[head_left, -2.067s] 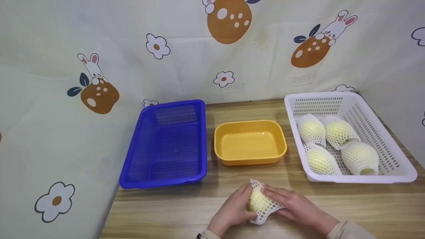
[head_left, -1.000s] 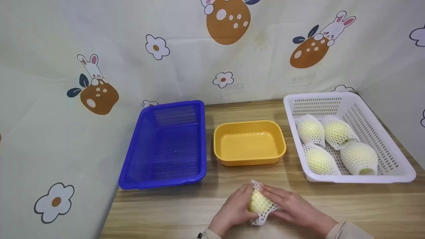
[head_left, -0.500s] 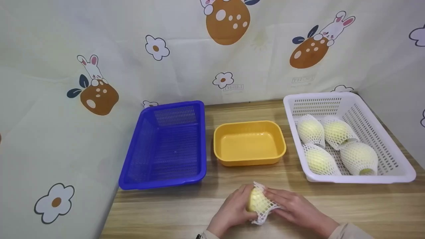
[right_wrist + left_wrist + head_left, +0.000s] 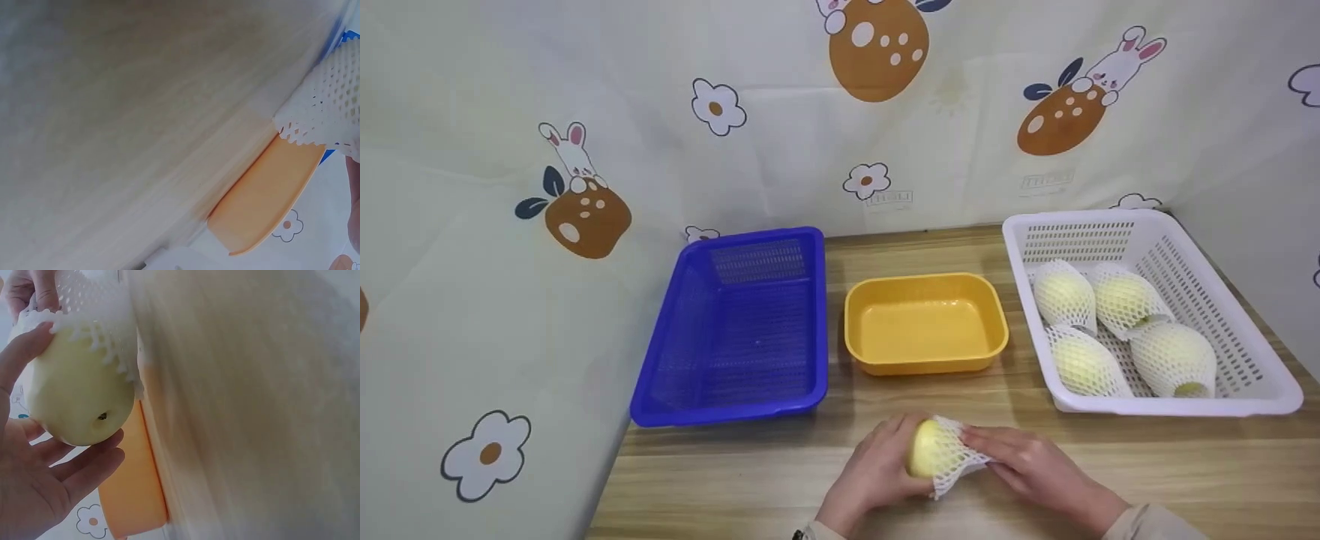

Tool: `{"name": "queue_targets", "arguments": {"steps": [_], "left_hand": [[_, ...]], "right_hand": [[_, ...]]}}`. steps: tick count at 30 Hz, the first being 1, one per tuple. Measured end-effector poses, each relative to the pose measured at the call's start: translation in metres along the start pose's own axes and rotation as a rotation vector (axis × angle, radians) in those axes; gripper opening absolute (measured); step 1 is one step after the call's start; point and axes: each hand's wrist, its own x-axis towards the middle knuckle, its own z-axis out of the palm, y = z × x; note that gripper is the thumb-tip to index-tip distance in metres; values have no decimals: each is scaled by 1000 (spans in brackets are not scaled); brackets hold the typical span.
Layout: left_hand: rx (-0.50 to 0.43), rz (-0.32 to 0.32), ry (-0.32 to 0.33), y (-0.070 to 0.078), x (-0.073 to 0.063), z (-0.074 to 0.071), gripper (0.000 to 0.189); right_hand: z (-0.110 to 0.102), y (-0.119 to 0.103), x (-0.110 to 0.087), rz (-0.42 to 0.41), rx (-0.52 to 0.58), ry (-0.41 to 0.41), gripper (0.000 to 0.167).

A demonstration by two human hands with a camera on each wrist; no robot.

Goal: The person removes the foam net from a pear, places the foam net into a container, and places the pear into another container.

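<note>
A pale yellow pear [image 4: 924, 452], about half out of its white foam net [image 4: 954, 457], is between the hands near the front of the table. The left hand [image 4: 874, 469] grips the bare end, its thumb touching the net's edge. On the other side, the right hand [image 4: 1035, 469] pinches the net. In the left wrist view, the pear's [image 4: 81, 391] smooth end shows a small dark pit. The right wrist view catches the loose end of the net [image 4: 320, 112], with only a sliver of the right hand at the edge.
A blue basket [image 4: 819, 330] stands at the left and a yellow tub [image 4: 926, 366] in the middle. To the right, a white basket [image 4: 1177, 406] holds several netted pears [image 4: 1065, 296]. A patterned cloth [image 4: 780, 157] hangs behind the wooden table [image 4: 720, 472].
The net has slid rightward off the pear, baring its left end. The left hand has shifted slightly left with the pear; the right hand keeps hold of the net.
</note>
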Motion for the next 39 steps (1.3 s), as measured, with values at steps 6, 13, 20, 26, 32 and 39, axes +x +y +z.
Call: {"name": "queue_targets", "arguments": {"steps": [6, 13, 20, 26, 32, 39], "left_hand": [[18, -24, 0, 0, 0, -12, 73], [35, -44, -16, 0, -3, -23, 75], [31, -60, 7, -9, -9, -42, 73], [-13, -48, 120, -16, -13, -84, 74], [23, -102, 269, -25, -8, -134, 77], [90, -282, 309, -53, 6, -164, 77]], "right_hand": [[-1, 0, 1, 8, -15, 26, 28], [-2, 3, 2, -21, -62, 71, 26], [-6, 6, -2, -18, -83, 103, 27], [-7, 6, -2, -26, -94, 111, 30], [-6, 6, 0, -30, -95, 114, 30], [-8, 5, 0, -9, -100, 104, 30]]}}
